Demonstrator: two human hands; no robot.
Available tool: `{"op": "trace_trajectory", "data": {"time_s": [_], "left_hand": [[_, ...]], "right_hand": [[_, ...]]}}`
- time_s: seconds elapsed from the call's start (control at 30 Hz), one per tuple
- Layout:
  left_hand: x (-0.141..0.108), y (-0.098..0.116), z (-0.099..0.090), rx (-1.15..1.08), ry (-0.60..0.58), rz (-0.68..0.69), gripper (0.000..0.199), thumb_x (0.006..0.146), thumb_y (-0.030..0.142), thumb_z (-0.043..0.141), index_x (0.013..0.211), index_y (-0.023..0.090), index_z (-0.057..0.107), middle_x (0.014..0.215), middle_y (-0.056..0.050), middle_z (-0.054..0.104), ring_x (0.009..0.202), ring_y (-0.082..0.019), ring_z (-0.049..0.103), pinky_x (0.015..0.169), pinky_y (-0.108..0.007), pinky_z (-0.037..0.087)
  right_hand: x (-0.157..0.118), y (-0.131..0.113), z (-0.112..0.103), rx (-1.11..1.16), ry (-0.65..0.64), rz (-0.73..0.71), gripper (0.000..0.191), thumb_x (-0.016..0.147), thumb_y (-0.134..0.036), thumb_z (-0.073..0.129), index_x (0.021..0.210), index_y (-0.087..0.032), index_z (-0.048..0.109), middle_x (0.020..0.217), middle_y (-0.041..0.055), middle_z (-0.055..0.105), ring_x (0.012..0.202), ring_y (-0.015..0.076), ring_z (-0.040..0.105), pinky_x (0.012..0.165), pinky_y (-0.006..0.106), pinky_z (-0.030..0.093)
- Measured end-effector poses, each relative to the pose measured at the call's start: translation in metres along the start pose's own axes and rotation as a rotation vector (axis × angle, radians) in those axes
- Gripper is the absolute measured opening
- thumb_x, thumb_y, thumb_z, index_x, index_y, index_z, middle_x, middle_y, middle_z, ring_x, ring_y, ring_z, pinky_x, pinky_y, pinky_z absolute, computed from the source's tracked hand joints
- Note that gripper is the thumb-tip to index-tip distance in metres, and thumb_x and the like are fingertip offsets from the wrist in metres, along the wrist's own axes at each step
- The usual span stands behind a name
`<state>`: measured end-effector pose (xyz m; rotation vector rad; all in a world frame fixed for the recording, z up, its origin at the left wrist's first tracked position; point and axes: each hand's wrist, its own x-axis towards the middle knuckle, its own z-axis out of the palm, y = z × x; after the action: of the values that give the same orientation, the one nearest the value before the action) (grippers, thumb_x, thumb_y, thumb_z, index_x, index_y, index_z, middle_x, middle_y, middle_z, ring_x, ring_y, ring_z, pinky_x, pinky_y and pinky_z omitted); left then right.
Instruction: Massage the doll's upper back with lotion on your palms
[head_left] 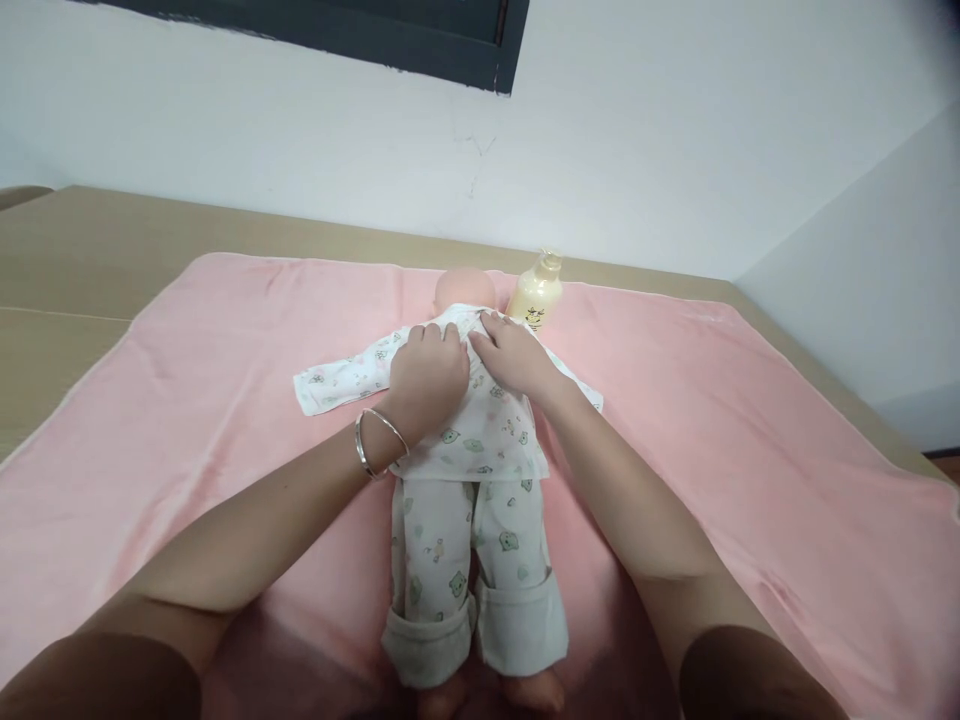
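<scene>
A baby doll (465,290) lies on a pink blanket (247,340), its head away from me and its feet nearest. It is dressed in a white patterned shirt (480,435) and matching trousers (439,545) with cuffs turned up. My left hand (431,370), a silver bangle on its wrist, has its fingers curled on the cloth at the chest. On the upper chest near the collar rests my right hand (514,350), fingers on the shirt and thumb apart. The shirt's left-side sleeve is spread flat; the other is partly behind my right arm.
A pale yellow pump bottle (536,295) stands on the blanket just right of the doll's head. The wooden table (150,225) shows around the blanket, against a white wall (637,150) with a dark frame (450,45) above.
</scene>
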<state>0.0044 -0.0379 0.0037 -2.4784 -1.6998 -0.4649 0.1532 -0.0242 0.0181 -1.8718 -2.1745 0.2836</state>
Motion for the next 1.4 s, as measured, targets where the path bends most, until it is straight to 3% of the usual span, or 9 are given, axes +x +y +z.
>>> {"op": "trace_trajectory", "data": {"time_s": [0.17,0.3,0.43,0.63,0.9,1.13,1.23,1.33,1.4], "left_hand": [[0.015,-0.013,0.002,-0.158,-0.048,-0.007,0.037,0.099,0.027,0.033,0.110,0.012,0.065,0.112,-0.017,0.068,0.110,-0.031,0.062,0.097,-0.044,0.051],[0.031,-0.028,0.007,-0.375,-0.115,-0.027,0.037,0.098,0.034,0.037,0.116,0.015,0.064,0.117,-0.014,0.070,0.109,-0.029,0.064,0.097,-0.043,0.051],[0.022,-0.017,0.005,-0.187,-0.060,-0.027,0.042,0.101,0.030,0.029,0.114,0.010,0.064,0.114,-0.019,0.068,0.110,-0.034,0.062,0.097,-0.047,0.050],[0.003,-0.001,0.001,-0.056,-0.009,0.023,0.039,0.100,0.023,0.027,0.110,0.009,0.062,0.110,-0.022,0.065,0.106,-0.035,0.060,0.091,-0.046,0.050],[0.038,-0.035,0.020,-0.530,0.014,-0.047,0.028,0.086,0.028,0.046,0.104,0.018,0.066,0.111,-0.011,0.071,0.105,-0.027,0.064,0.097,-0.044,0.053],[0.028,-0.029,0.034,-0.583,0.136,-0.096,0.042,0.089,0.032,0.043,0.118,0.014,0.068,0.126,-0.013,0.071,0.123,-0.028,0.061,0.114,-0.044,0.044],[0.025,-0.027,0.033,-0.589,0.143,-0.136,0.043,0.089,0.030,0.041,0.119,0.016,0.068,0.127,-0.012,0.071,0.123,-0.027,0.061,0.114,-0.044,0.044],[0.024,-0.026,0.030,-0.560,0.121,-0.217,0.040,0.091,0.031,0.041,0.118,0.021,0.069,0.127,-0.010,0.072,0.124,-0.028,0.060,0.114,-0.049,0.040],[0.023,-0.024,0.028,-0.548,0.110,-0.253,0.038,0.092,0.032,0.041,0.118,0.024,0.069,0.128,-0.009,0.071,0.126,-0.028,0.060,0.114,-0.052,0.037]], "right_hand": [[-0.015,-0.020,0.009,-0.154,0.042,0.036,0.057,0.107,-0.030,0.026,0.152,0.001,0.040,0.154,0.0264,0.049,0.145,0.0396,0.043,0.120,0.055,0.034],[-0.029,-0.033,0.005,-0.228,0.015,-0.074,0.054,0.105,-0.021,0.028,0.147,0.009,0.043,0.148,0.0308,0.053,0.144,0.0391,0.044,0.121,0.049,0.033],[-0.017,-0.021,-0.002,-0.102,0.024,-0.054,0.045,0.105,-0.024,0.029,0.129,-0.003,0.060,0.135,0.0241,0.064,0.133,0.0359,0.054,0.112,0.046,0.043],[0.002,-0.007,0.007,-0.066,0.069,0.042,0.048,0.106,-0.033,0.030,0.134,-0.004,0.056,0.141,0.0248,0.059,0.134,0.0360,0.051,0.116,0.049,0.038],[-0.036,-0.043,0.019,-0.171,0.134,-0.023,0.057,0.104,-0.023,0.029,0.156,-0.001,0.039,0.158,0.0305,0.040,0.149,0.0455,0.037,0.117,0.064,0.037],[-0.005,-0.013,0.014,0.089,0.082,0.018,0.053,0.103,-0.029,0.032,0.147,-0.009,0.051,0.156,0.0210,0.049,0.150,0.0398,0.038,0.122,0.064,0.031],[-0.001,-0.007,0.014,0.178,0.229,-0.054,0.044,0.099,-0.028,0.037,0.133,-0.014,0.062,0.151,0.0166,0.055,0.150,0.0376,0.038,0.123,0.065,0.030],[-0.007,-0.012,0.014,0.221,0.479,-0.217,0.044,0.094,-0.020,0.039,0.132,-0.018,0.061,0.159,0.0122,0.047,0.157,0.0321,0.027,0.125,0.063,0.029],[-0.010,-0.016,0.015,0.194,0.547,-0.240,0.045,0.093,-0.019,0.039,0.133,-0.017,0.060,0.164,0.0125,0.041,0.159,0.0329,0.021,0.125,0.065,0.026]]}}
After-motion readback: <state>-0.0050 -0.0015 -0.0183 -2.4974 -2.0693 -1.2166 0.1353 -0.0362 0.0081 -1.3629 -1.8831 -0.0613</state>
